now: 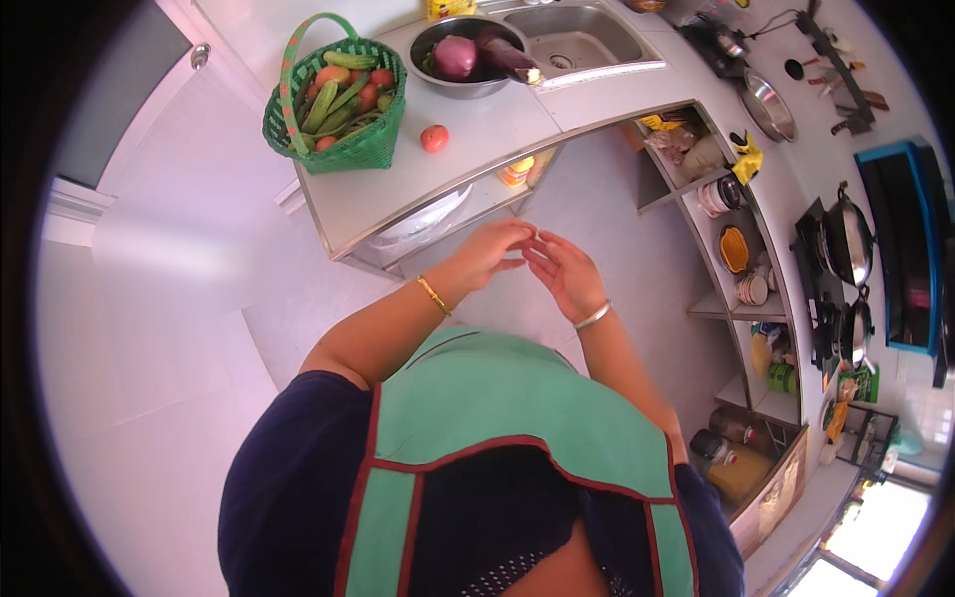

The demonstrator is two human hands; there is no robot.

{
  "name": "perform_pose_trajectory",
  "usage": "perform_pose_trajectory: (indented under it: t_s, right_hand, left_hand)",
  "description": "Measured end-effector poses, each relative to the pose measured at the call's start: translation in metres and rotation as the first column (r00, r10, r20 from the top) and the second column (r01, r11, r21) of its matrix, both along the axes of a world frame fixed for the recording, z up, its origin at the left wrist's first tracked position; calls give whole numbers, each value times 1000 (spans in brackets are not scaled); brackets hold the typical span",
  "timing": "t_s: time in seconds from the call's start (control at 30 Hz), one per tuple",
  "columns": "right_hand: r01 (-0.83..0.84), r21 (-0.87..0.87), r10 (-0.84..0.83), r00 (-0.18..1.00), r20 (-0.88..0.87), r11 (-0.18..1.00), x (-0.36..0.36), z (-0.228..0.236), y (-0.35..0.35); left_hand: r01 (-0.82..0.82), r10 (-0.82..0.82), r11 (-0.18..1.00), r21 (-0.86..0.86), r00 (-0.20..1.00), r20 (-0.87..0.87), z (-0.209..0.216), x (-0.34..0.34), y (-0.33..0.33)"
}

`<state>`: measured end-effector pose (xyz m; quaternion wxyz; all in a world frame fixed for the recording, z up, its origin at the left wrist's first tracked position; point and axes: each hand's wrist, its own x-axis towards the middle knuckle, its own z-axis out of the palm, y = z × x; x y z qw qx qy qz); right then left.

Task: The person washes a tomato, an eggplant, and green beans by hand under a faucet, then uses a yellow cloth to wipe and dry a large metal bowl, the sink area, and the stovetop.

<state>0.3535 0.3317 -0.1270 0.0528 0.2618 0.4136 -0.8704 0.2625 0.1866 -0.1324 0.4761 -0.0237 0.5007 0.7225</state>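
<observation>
Hands [532,257] together (fingertips' contents unclear)

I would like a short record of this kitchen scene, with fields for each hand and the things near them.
left hand: empty, fingertips meeting the right hand
right hand: empty, open, in front of the body
counter: steel, beyond the hands
green basket: on the counter, filled with vegetables
loose tomato: beside the basket
metal bowl: holds aubergines, next to the sink

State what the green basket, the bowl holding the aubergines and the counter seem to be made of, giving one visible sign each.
Green basket: probably woven plastic, with a uniform bright colour and an open weave.
Bowl: likely stainless steel, with a shiny grey rim.
Counter: looks like brushed metal, pale with a thin folded edge.
</observation>
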Motion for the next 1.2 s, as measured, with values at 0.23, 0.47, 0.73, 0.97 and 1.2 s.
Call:
perform_pose_trajectory:
  t_s: [0.23,0.47,0.73,0.97,1.2]
  right_hand:
    - [-414,77,416,909,-6,907,-152,-9,-23]
    - [-662,130,673,736,-71,738,-294,14,-30]
    - [-701,496,855,471,-218,513,-412,23,-63]
    - [284,959,966,253,-61,-13,-466,-21,-153]
    - [313,922,943,-164,288,-227,-450,1,-125]
  left_hand:
    - [-345,344,937,47,938,33,-11,-91,-51]
    - [-569,570,821,43,819,-66,14,-183,-58]
    - [-857,611,489,-164,471,-636,32,-248,-84]
    - [-906,-307,91,-414,370,-877,-8,-301,-152]
    - [-776,-540,165,-609,446,-714,19,-264,-132]
